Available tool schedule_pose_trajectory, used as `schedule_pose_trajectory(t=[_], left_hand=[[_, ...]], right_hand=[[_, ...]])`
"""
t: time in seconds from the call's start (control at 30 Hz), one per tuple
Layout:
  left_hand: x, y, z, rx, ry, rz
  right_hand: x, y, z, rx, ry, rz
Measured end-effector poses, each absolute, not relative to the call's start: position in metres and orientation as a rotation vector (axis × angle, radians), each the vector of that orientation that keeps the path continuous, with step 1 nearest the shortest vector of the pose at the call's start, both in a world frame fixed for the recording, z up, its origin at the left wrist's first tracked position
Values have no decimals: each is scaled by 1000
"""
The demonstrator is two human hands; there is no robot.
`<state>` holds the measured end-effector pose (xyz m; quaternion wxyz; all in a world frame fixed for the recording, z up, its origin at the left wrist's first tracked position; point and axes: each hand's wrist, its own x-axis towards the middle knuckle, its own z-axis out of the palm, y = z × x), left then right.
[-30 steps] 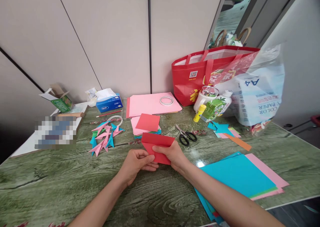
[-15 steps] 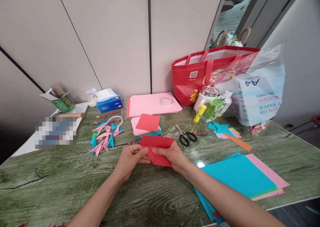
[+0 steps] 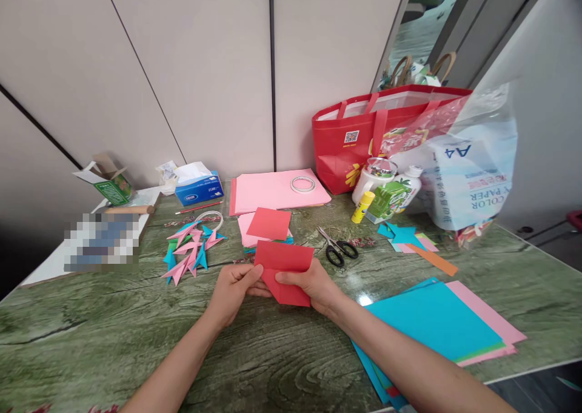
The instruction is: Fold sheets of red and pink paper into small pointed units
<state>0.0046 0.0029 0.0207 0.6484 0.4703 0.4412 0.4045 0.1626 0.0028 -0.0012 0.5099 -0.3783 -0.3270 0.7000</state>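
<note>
A red sheet of paper (image 3: pixel 285 258) with a crease across it and a folded lower left corner is held up over the table between both hands. My left hand (image 3: pixel 239 287) pinches its left edge, thumb on top. My right hand (image 3: pixel 319 285) grips the right side, its thumb lying across the front; the fingers behind are hidden. Just beyond the sheet lies a stack of small coloured squares (image 3: pixel 269 224), a red one on top. Scissors (image 3: pixel 337 247) with black handles rest to the right. Pink and blue folded paper pieces (image 3: pixel 193 252) lie to the left.
Large blue and pink sheets (image 3: pixel 436 319) lie under my right forearm. Paper scraps (image 3: pixel 402 234), a yellow glue stick (image 3: pixel 362 207), a green carton (image 3: pixel 388 201) and a red bag (image 3: pixel 341 158) stand or lie at the right. Behind are pink sheets (image 3: pixel 264 188) and a tissue box (image 3: pixel 200 188).
The upper part of the red paper has opened upward, showing more of its face above the crease. My left thumb has slid slightly left toward the edge.
</note>
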Motion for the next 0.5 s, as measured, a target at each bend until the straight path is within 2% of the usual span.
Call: schedule_pose_trajectory(t=[0.5], left_hand=[[9, -2, 16, 1122, 987, 884]], right_hand=[[161, 3, -2, -930, -783, 1644]])
